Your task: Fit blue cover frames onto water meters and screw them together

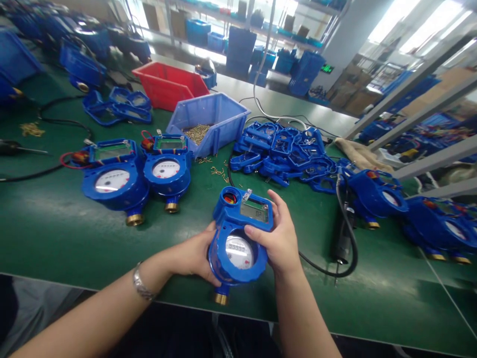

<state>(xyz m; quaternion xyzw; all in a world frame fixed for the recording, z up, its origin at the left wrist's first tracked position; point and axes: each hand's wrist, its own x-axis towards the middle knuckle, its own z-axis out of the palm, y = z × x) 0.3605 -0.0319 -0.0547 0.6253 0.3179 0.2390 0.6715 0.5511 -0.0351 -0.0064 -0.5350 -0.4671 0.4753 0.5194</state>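
Between my two hands is a blue water meter, tilted a little, with a white dial, a small display at its top and a brass threaded end pointing toward me. My left hand grips its left side; some of those fingers are hidden behind the body. My right hand holds the right side, its thumb resting between the display and the dial, the forefinger extended past the upper corner. Two more water meters with exposed circuit boards, a nearer one and a larger one, stand to the left.
A lilac bin of small brass screws sits behind, beside a red bin. Blue plastic frames lie heaped at centre right. A black electric screwdriver with its cable is on the right, near more meters. Loose screws lie scattered on the green table.
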